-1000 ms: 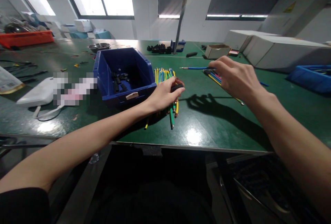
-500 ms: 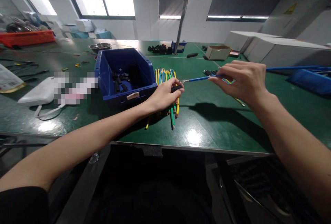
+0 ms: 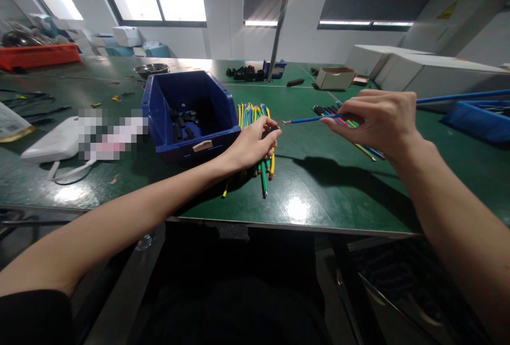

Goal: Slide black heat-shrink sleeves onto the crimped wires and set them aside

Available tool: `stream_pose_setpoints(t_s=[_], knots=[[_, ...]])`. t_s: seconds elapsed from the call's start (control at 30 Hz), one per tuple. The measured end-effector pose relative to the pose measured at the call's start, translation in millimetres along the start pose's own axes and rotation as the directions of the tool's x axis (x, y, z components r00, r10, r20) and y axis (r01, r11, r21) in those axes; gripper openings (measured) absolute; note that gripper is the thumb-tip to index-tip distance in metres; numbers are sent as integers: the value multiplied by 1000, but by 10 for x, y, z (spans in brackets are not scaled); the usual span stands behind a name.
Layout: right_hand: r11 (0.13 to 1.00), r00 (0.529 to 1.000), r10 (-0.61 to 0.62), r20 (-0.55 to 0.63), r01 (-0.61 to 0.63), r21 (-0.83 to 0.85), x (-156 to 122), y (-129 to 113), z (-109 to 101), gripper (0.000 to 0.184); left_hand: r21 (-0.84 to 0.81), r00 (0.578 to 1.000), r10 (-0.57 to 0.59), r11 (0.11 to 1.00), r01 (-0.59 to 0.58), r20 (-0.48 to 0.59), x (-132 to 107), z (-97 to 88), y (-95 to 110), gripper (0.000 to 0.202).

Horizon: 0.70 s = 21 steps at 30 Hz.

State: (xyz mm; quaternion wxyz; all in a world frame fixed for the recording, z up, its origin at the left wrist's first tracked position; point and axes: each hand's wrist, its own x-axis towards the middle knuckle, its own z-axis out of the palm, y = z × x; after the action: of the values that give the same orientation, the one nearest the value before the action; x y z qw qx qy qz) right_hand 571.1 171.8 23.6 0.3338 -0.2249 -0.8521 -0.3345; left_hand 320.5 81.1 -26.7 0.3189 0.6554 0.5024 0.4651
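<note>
Around eleven o'clock on the green worktop (image 3: 319, 212), a dark blue bin (image 3: 195, 87) crowds the left hand (image 3: 255, 146); loose black sleeves (image 3: 179, 122) lie inside it. Beyond the bin, also toward eleven, sits a metal bowl (image 3: 151, 69), and at ten o'clock lie a white device (image 3: 53, 140) with a cable and, farther off, an orange crate (image 3: 40, 57). Toward twelve, at the far side, black parts (image 3: 245, 73) are heaped near a slanting pole (image 3: 279, 26). At one o'clock stands a small cardboard box (image 3: 337, 79), with white boxes (image 3: 450, 77) past it, and a blue tray (image 3: 474, 122) at two.

Yellow, green and blue wires (image 3: 249, 114) lie under the left hand, which hides their middle. A second group of wires (image 3: 326, 110) lies at one o'clock, partly covered by the right hand (image 3: 376, 119).

The left hand's thumb and fingers are closed on a black sleeve (image 3: 271, 131), mostly hidden. The right hand pinches a blue wire (image 3: 306, 119), whose tail runs out toward two o'clock. Its metal terminal (image 3: 283, 122) points to nine o'clock, right at the left hand's fingertips and the sleeve; whether they touch I cannot tell.
</note>
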Motion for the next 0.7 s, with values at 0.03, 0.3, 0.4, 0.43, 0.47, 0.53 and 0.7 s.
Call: stream_pose_setpoints(t_s=[0.03, 0.3, 0.4, 0.43, 0.47, 0.53, 0.7], knots=[[1000, 1000, 5, 5, -5, 5, -3, 8, 3, 45, -7, 1000, -4, 1000, 4, 1, -2, 3, 5, 6], [998, 997, 11, 77, -16, 65, -8, -38, 34, 46, 23, 998, 65, 998, -65, 28, -6, -4, -33, 6], [993, 989, 29, 148, -46, 108, -2, -91, 27, 46, 77, 988, 141, 986, -145, 59, -8, -14, -63, 9], [991, 985, 37, 170, -57, 119, 0, -105, 23, 46, 88, 985, 158, 982, -164, 67, -10, -16, -70, 10], [990, 981, 44, 189, -68, 125, 1, -116, 21, 46, 98, 982, 173, 979, -180, 75, -13, -17, -73, 11], [988, 974, 53, 219, -83, 128, 1, -127, 24, 46, 117, 976, 201, 971, -210, 84, -21, -19, -70, 13], [983, 976, 41, 212, -77, 166, -5, -122, 81, 47, 164, 968, 242, 954, -251, 70, -46, -34, -11, 14]])
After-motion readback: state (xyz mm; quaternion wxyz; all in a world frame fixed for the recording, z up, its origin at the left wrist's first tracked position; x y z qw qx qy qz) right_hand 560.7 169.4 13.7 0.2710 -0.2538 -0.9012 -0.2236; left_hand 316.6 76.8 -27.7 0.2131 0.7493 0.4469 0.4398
